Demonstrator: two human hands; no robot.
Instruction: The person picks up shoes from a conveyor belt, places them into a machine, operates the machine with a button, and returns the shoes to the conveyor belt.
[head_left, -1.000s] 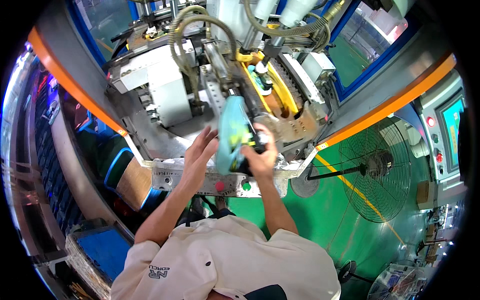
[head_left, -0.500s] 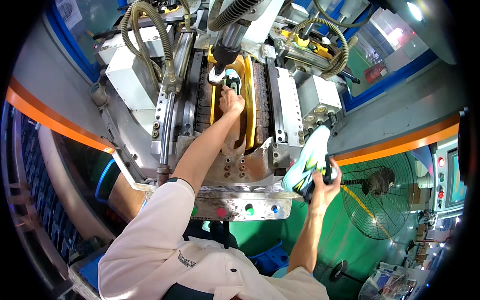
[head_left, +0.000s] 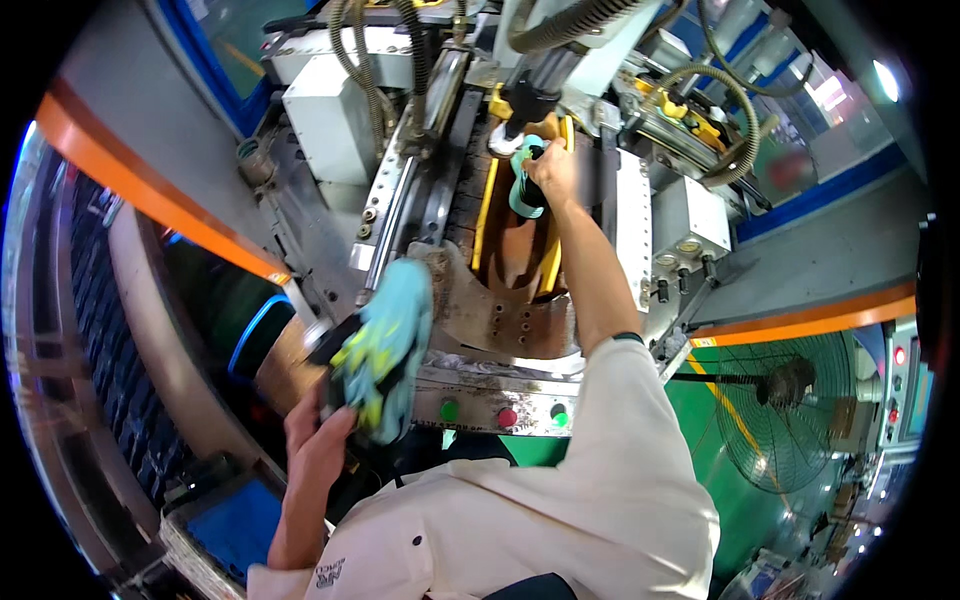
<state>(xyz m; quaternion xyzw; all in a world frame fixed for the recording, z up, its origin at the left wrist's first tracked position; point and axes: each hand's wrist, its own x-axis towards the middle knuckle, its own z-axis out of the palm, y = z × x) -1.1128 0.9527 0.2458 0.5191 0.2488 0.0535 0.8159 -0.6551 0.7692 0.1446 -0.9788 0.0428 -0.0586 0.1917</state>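
Head view: left hand (head_left: 316,445) holds a blurred shoe (head_left: 388,350).

You're in a factory workshop: a metal machine (head_left: 512,325) with corrugated hoses (head_left: 590,22) and push buttons (head_left: 507,417) fills the far side; a caged fan (head_left: 787,383) stands over green floor (head_left: 708,440) at right.

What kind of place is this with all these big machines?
Probably a factory, maybe one that makes shoes. There's a big metal machine with ribbed hoses, the left hand is holding a teal shoe, and a large caged fan stands nearby.
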